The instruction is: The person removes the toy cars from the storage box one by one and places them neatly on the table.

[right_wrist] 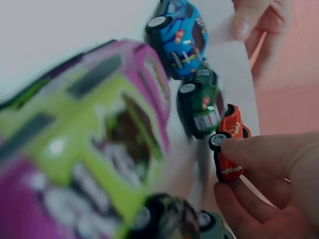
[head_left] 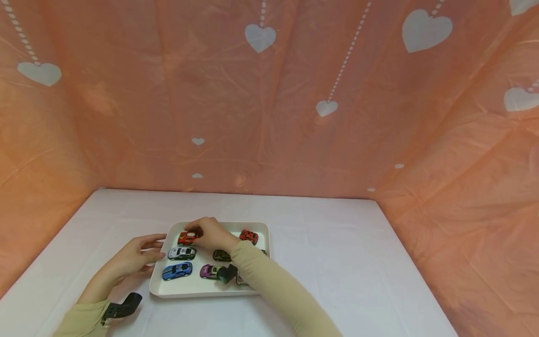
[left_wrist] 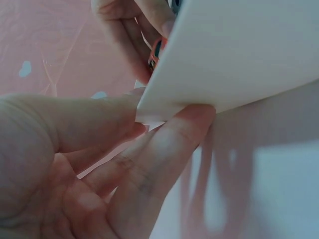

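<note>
In the head view a white tray (head_left: 189, 292) holds several toy cars. My left hand (head_left: 134, 255) grips its left edge; the left wrist view shows the tray's rim between thumb and fingers, a fingertip (left_wrist: 197, 117) against the underside. My right hand (head_left: 214, 236) reaches across and pinches a red-orange toy car (head_left: 185, 238) at the tray's far left corner. In the right wrist view the thumb lies along the side of that car (right_wrist: 234, 119). Below it sit a white-and-black car (head_left: 182, 253) and a blue car (head_left: 177, 271).
A purple-and-green car (head_left: 208, 271) and a dark camouflage car (head_left: 221, 255) stand mid-tray. At the far right is a red car with black spots (head_left: 249, 236). The right sleeve (head_left: 278, 285) partly hides other cars. White cloth covers the table (head_left: 337, 262); orange curtains (head_left: 261, 117) surround it.
</note>
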The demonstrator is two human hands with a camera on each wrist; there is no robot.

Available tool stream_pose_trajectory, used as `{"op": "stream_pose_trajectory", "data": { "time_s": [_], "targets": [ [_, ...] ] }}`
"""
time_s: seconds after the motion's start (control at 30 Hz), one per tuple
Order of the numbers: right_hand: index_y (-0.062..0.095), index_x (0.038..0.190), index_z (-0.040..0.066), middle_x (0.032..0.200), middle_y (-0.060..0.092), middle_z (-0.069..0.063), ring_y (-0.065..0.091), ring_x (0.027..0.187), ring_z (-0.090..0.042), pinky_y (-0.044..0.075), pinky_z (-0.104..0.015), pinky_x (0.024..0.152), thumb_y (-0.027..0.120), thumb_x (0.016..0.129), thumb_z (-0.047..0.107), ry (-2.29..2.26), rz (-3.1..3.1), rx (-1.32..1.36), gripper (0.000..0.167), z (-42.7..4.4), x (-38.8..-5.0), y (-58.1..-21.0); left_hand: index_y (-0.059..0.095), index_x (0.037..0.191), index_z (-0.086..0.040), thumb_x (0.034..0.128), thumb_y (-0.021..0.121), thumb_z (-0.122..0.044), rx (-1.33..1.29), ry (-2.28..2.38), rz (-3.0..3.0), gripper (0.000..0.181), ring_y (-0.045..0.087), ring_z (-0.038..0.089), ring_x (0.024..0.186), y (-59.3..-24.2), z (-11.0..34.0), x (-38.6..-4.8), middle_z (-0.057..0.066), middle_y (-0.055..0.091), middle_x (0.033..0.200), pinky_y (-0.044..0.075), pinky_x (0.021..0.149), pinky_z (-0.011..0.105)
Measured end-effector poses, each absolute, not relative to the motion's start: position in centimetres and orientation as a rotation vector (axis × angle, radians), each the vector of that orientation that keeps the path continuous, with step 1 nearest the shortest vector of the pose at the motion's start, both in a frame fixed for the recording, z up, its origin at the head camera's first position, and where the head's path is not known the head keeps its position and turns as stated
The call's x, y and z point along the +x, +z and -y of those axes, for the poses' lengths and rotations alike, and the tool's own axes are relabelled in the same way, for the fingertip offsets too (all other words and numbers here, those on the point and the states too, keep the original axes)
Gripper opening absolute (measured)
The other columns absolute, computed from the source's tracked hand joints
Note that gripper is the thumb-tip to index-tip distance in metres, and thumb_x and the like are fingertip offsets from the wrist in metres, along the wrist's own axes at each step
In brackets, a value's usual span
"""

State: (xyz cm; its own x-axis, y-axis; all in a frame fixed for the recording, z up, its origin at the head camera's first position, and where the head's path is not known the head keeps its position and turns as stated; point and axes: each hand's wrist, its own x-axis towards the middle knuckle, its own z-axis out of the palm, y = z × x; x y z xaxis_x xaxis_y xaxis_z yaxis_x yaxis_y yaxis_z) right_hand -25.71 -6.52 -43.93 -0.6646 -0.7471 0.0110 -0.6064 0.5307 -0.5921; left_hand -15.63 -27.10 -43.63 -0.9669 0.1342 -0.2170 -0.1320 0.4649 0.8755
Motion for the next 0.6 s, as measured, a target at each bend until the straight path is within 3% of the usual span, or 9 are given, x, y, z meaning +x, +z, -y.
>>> {"op": "stream_pose_trajectory", "data": {
  "time_s": [0.6],
  "targets": [
    [0.066, 0.12, 0.006, 0.115, 0.065, -0.001, 0.059, 0.099, -0.001, 0.044, -0.013, 0.082, 0.067, 0.084, -0.003, -0.936, -2.326, -1.266, 0.037, 1.3, -25.3, -41.5, 0.031, 0.141, 0.012, 0.0901, 0.064, -0.009, 0.018, 1.493, -2.48, 0.064, 0.06, 0.027, 0.094, -43.8, 27.1, -15.7, 0.037, 0.046, 0.127, 0.053, 0.063, 0.036]
  ]
}}
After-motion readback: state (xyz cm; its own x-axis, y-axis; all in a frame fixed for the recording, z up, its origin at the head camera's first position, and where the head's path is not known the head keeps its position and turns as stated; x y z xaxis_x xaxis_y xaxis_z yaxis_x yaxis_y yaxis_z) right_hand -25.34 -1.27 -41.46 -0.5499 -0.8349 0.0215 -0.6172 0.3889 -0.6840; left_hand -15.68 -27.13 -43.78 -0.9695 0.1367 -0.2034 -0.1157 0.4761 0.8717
